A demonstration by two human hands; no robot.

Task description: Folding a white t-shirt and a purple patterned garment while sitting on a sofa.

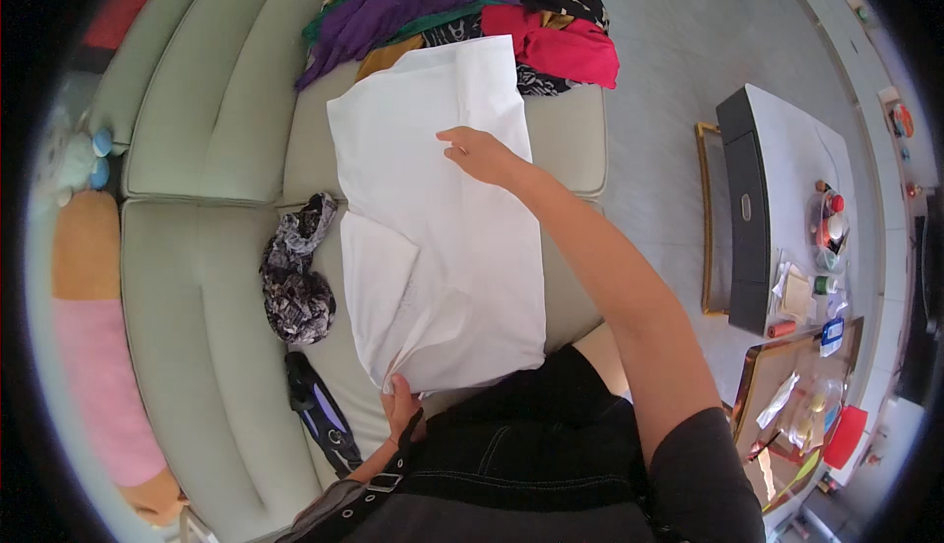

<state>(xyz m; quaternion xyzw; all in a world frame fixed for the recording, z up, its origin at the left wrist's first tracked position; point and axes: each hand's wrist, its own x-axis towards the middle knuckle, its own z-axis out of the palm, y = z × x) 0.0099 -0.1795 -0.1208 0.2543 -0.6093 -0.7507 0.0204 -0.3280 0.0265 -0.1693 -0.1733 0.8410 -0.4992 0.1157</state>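
A white cloth garment [442, 196] lies spread over the sofa seat in front of me, with one part folded over at its left side. Its lower left corner is pinched by my left hand [399, 404], thumb on top and the other fingers mostly hidden. My right hand [479, 156] is over the upper middle of the cloth, index finger stretched out and thumb a little apart from it. Nothing shows between those fingers. Whether they press on the fabric, I cannot tell.
Colourful clothes [413, 8] are heaped at the sofa's far end. Left of the cloth lie a crumpled black-and-grey patterned fabric [299, 277] and a black strapped item [321, 414]. On the right stand a white-topped table [796, 152] and a brown-topped table [767, 366] bearing small items.
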